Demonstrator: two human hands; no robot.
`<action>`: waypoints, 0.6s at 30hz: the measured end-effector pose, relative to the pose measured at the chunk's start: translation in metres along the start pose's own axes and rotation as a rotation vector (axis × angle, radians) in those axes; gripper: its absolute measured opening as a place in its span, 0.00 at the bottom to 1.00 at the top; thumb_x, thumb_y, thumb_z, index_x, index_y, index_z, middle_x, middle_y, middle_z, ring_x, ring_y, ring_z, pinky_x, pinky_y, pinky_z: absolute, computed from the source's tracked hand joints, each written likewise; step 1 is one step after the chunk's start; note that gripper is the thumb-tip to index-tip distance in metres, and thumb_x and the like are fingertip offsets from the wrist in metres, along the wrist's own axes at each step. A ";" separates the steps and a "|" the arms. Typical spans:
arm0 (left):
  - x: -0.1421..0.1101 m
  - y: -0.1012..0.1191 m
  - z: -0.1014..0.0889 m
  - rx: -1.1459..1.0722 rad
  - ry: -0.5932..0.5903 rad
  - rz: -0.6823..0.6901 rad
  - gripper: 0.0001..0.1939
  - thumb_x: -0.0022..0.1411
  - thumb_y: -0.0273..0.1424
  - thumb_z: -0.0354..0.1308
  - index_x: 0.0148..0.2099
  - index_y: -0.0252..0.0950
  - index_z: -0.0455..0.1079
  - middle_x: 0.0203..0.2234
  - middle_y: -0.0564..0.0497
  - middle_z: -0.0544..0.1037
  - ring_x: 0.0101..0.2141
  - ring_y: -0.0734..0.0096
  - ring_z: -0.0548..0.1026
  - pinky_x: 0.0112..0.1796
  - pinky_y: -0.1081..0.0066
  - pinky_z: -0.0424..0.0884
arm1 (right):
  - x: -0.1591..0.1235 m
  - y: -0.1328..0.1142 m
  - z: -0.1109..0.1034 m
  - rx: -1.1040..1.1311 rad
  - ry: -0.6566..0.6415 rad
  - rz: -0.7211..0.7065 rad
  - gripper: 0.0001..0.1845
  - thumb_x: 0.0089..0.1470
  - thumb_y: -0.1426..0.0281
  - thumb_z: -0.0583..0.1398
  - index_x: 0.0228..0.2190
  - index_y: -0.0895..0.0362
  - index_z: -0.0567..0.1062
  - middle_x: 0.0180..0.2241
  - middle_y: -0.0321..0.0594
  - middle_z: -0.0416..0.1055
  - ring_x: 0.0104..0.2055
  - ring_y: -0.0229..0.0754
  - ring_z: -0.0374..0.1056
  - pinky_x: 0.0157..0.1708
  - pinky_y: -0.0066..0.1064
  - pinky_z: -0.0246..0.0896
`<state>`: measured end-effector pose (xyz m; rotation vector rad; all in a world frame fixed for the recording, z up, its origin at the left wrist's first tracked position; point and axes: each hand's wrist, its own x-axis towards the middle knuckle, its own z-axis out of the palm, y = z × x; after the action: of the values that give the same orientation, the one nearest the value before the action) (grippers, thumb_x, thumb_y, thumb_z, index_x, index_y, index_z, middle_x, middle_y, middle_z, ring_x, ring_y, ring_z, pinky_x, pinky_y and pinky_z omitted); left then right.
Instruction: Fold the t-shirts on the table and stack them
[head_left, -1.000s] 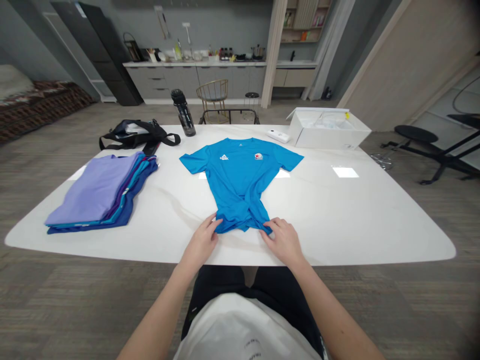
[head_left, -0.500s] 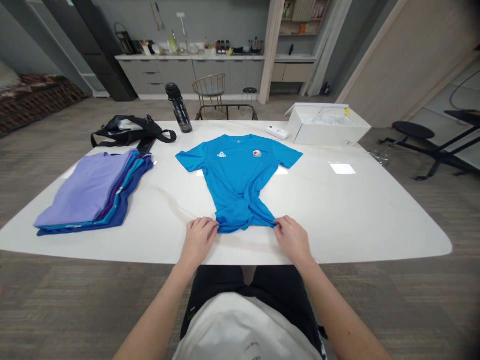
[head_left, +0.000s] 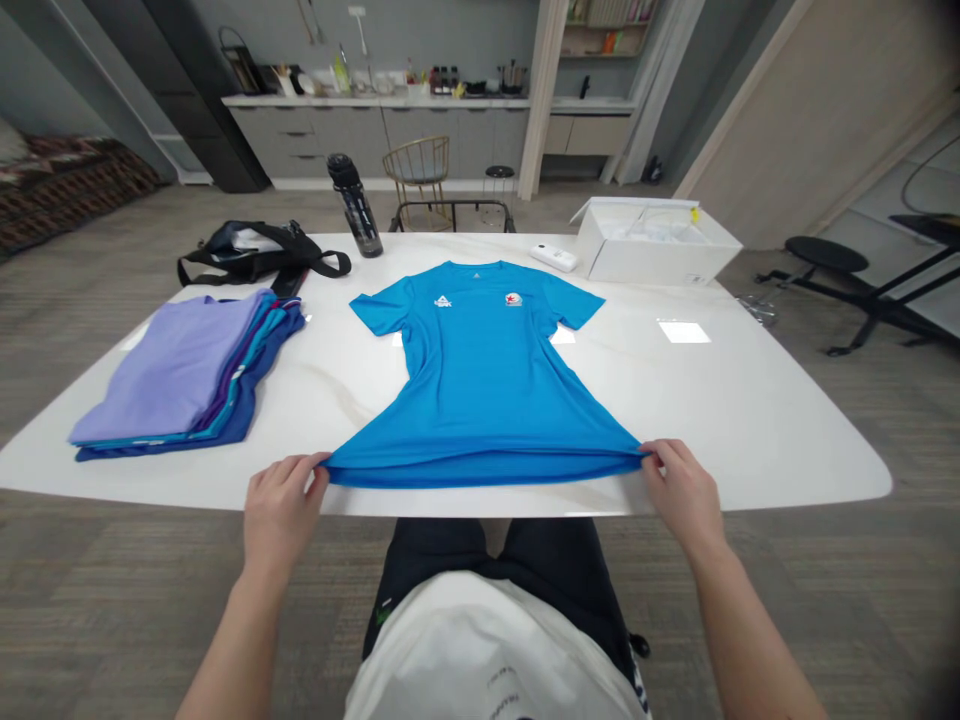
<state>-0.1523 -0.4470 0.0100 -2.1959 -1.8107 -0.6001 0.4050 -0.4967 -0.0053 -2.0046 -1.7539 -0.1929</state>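
A blue short-sleeved T-shirt (head_left: 480,375) lies front up on the white table, its collar at the far side and its hem towards me. Two small chest logos show on it. My left hand (head_left: 283,505) pinches the left corner of the hem, and my right hand (head_left: 681,490) pinches the right corner. Between them the hem is stretched wide and nearly straight, with the back layer showing below the front one. The sleeves are spread to both sides.
Folded clothes (head_left: 176,370) are stacked at the left, lavender on top. Behind them lie a black bag (head_left: 259,250) and a dark bottle (head_left: 355,208) standing upright. A white box (head_left: 656,245) and a small white device (head_left: 553,258) are at the back right of the table (head_left: 780,430).
My hands have moved apart, left hand leftward and right hand rightward, each keeping its hem corner. The bunched lower part of the T-shirt has spread out wide and flatter.
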 end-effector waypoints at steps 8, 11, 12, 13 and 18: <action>-0.014 0.010 -0.003 -0.063 -0.020 0.029 0.09 0.68 0.30 0.52 0.45 0.40 0.73 0.40 0.48 0.79 0.42 0.60 0.76 0.46 0.61 0.65 | -0.015 -0.006 -0.004 0.113 -0.008 -0.073 0.11 0.62 0.72 0.54 0.39 0.53 0.76 0.40 0.41 0.76 0.40 0.44 0.73 0.40 0.34 0.67; -0.021 0.012 -0.007 -0.119 0.013 0.017 0.09 0.68 0.30 0.53 0.46 0.40 0.73 0.40 0.48 0.79 0.43 0.61 0.76 0.48 0.61 0.66 | -0.024 -0.004 -0.006 0.169 0.061 -0.093 0.11 0.62 0.72 0.54 0.39 0.53 0.76 0.41 0.42 0.76 0.41 0.45 0.73 0.43 0.36 0.68; -0.025 0.012 -0.007 -0.125 0.007 0.009 0.09 0.68 0.30 0.53 0.46 0.40 0.73 0.40 0.48 0.79 0.43 0.60 0.76 0.48 0.61 0.66 | -0.028 -0.002 -0.006 0.178 0.072 -0.090 0.11 0.63 0.72 0.54 0.40 0.53 0.76 0.41 0.42 0.76 0.42 0.45 0.74 0.44 0.36 0.68; -0.028 0.012 -0.007 -0.120 -0.015 0.007 0.09 0.68 0.30 0.53 0.46 0.40 0.73 0.40 0.48 0.79 0.43 0.60 0.77 0.48 0.60 0.66 | -0.032 0.000 -0.006 0.181 0.066 -0.088 0.11 0.63 0.71 0.54 0.40 0.53 0.76 0.41 0.42 0.76 0.42 0.46 0.74 0.45 0.37 0.68; -0.045 0.009 -0.003 -0.058 -0.123 0.014 0.10 0.69 0.30 0.51 0.46 0.41 0.74 0.40 0.48 0.80 0.43 0.59 0.77 0.46 0.60 0.64 | -0.048 0.002 -0.006 0.165 -0.047 -0.085 0.12 0.64 0.70 0.53 0.41 0.53 0.77 0.43 0.43 0.76 0.44 0.47 0.74 0.47 0.39 0.69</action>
<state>-0.1509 -0.4900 -0.0070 -2.3286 -1.8580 -0.5325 0.4000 -0.5425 -0.0203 -1.8333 -1.8225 -0.0276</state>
